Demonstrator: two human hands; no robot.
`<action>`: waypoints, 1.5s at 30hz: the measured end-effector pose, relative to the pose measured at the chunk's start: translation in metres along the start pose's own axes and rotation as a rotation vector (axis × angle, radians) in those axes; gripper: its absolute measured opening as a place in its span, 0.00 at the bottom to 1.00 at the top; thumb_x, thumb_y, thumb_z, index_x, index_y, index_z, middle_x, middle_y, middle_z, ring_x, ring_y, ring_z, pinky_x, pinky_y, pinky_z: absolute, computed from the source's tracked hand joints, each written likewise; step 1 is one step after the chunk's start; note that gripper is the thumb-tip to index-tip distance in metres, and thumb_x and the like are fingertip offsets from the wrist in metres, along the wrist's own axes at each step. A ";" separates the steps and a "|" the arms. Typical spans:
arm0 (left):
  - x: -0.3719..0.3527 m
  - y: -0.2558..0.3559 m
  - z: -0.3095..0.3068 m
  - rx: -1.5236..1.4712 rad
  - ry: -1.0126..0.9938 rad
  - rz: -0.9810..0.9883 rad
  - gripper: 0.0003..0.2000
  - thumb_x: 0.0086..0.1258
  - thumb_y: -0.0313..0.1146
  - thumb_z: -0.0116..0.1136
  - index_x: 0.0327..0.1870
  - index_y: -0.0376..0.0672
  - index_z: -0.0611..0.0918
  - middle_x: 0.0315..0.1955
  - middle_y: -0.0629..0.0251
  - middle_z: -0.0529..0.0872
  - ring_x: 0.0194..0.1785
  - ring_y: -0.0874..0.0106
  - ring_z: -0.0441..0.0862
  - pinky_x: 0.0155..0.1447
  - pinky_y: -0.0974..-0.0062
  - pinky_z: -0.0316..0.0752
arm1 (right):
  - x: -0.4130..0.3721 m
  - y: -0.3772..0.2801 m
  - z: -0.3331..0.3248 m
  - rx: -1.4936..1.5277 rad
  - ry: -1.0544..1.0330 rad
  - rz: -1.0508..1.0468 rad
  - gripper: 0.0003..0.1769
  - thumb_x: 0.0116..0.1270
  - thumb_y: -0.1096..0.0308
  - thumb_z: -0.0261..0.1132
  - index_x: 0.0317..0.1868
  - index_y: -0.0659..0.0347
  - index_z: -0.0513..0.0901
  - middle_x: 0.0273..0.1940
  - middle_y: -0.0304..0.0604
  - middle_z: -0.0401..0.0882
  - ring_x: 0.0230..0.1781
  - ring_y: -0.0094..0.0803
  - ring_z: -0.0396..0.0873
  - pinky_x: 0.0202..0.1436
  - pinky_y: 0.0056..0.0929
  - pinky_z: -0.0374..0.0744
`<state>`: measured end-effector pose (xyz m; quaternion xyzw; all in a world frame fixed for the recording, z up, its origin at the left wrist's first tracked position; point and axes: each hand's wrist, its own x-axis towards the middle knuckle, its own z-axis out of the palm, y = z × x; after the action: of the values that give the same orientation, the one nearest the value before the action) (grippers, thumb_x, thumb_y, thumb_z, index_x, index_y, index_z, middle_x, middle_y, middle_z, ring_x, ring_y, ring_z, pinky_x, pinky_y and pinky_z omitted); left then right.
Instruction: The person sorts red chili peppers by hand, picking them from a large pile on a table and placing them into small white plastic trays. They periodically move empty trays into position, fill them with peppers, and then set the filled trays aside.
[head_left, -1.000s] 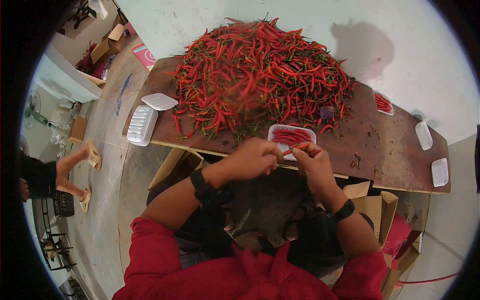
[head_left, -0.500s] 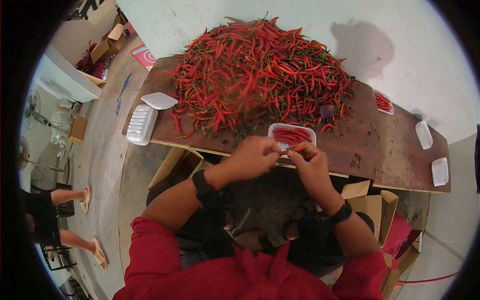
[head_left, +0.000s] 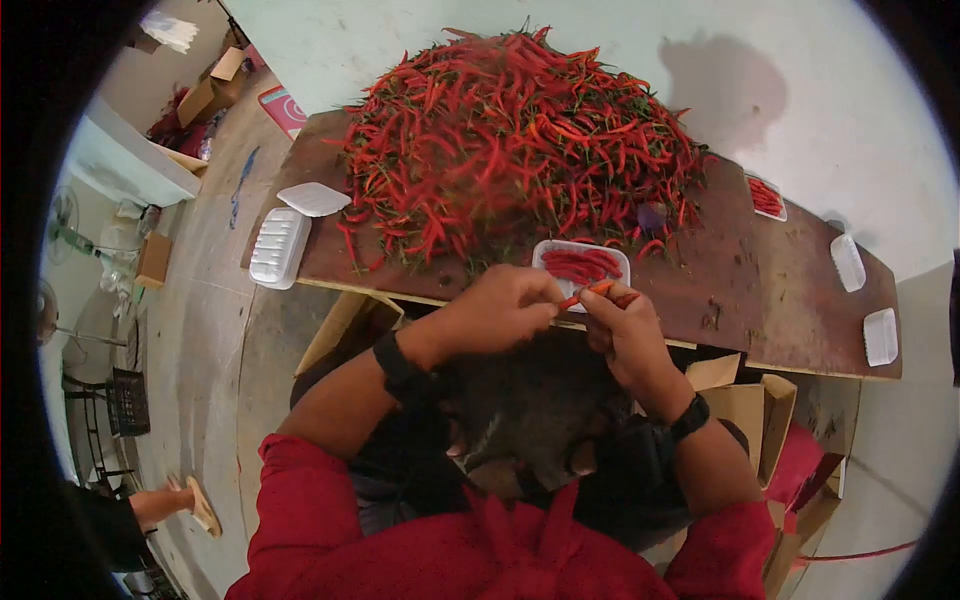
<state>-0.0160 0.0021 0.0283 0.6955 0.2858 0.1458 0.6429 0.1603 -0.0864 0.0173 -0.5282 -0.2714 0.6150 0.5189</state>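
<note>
A large heap of red chili peppers (head_left: 520, 140) with green stems covers the back of the brown table (head_left: 690, 300). At the front edge, a white foam tray (head_left: 541, 249) holds several red chili peppers laid side by side. Just in front of this tray, my right hand (head_left: 630, 335) pinches an orange-red chili pepper (head_left: 586, 294) between thumb and fingers. My left hand (head_left: 510, 310) is closed, its fingertips at the pepper's left end. Its palm and some of its fingers are turned out of sight.
Stacked foam trays (head_left: 281, 248) and a single tray (head_left: 314, 199) lie at the table's left end. On the right are a filled tray (head_left: 766, 197) and two more trays (head_left: 848, 266), (head_left: 880, 338). Cardboard boxes (head_left: 735, 415) stand below. Another person's foot (head_left: 178, 500) shows lower left.
Both hands stay in front of the tray; the right has shifted slightly, and more of the held chili pepper shows. The other person at left has moved down in view.
</note>
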 end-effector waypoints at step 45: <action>-0.075 -0.011 -0.101 0.992 0.212 -0.007 0.09 0.59 0.33 0.61 0.36 0.39 0.81 0.28 0.54 0.83 0.33 0.58 0.82 0.36 0.64 0.74 | 0.009 0.010 0.029 -0.353 -0.072 -0.070 0.13 0.63 0.63 0.64 0.40 0.66 0.81 0.29 0.33 0.77 0.28 0.17 0.71 0.30 0.20 0.69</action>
<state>-0.1352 0.0401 0.0434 0.8975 0.3868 0.0601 0.2033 0.1306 -0.0746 0.0141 -0.5790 -0.4118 0.5577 0.4293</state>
